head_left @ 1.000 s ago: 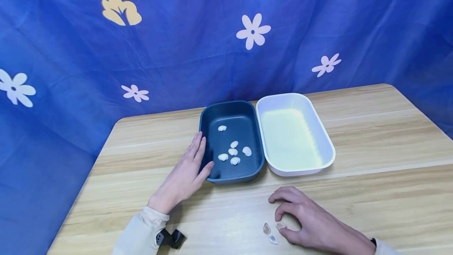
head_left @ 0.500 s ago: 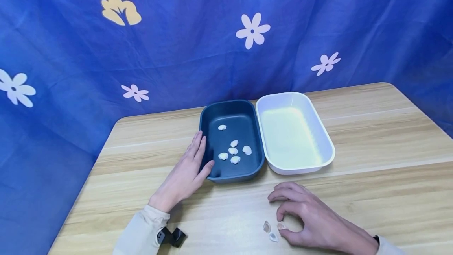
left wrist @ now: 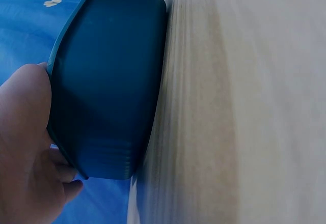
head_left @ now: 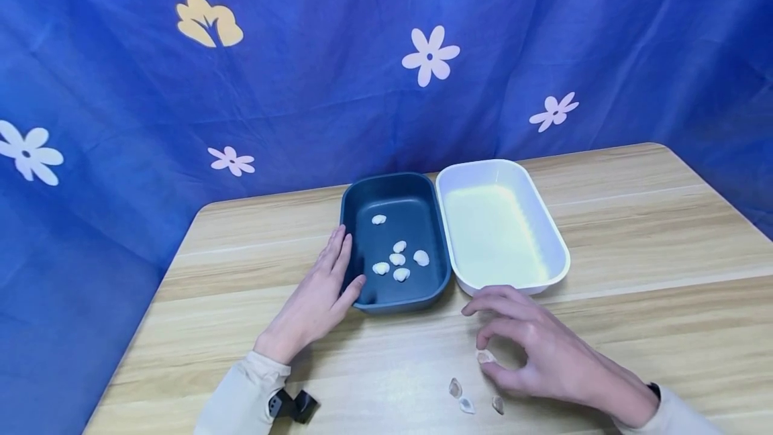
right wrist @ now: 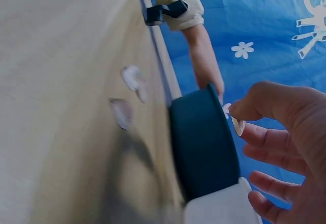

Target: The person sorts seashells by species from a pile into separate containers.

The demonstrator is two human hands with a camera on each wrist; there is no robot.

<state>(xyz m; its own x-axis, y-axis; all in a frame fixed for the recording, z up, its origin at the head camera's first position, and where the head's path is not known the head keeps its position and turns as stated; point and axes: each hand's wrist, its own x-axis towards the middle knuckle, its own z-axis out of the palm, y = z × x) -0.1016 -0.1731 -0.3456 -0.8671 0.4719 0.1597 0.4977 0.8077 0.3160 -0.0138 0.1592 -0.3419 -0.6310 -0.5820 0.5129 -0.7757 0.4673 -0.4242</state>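
Observation:
My left hand [head_left: 314, 301] rests with straight fingers along the left rim of a dark teal tray [head_left: 401, 305]. Inside that tray lie several white seashells [head_left: 396, 259]. Between thumb and index finger, my right hand [head_left: 537, 348] pinches a small pale seashell [head_left: 485, 356], raised above the table in front of the white tray [head_left: 510, 287]; the right wrist view also catches this shell [right wrist: 238, 126] edge-on. Three loose shells lie below on the table: a brownish one [head_left: 455, 388], a greyish-white one [head_left: 467, 405] and another brownish one [head_left: 498, 405].
The two trays stand side by side towards the back of the wooden table [head_left: 253, 247]. No shells show inside the white one. A blue curtain [head_left: 314, 72] with flower prints hangs behind the table. A black device [head_left: 294, 406] is strapped to the left wrist.
My right hand has lifted the pinched shell off the table and moved it slightly forward, uncovering a shell that lay under the hand. The left hand has stayed on the dark tray.

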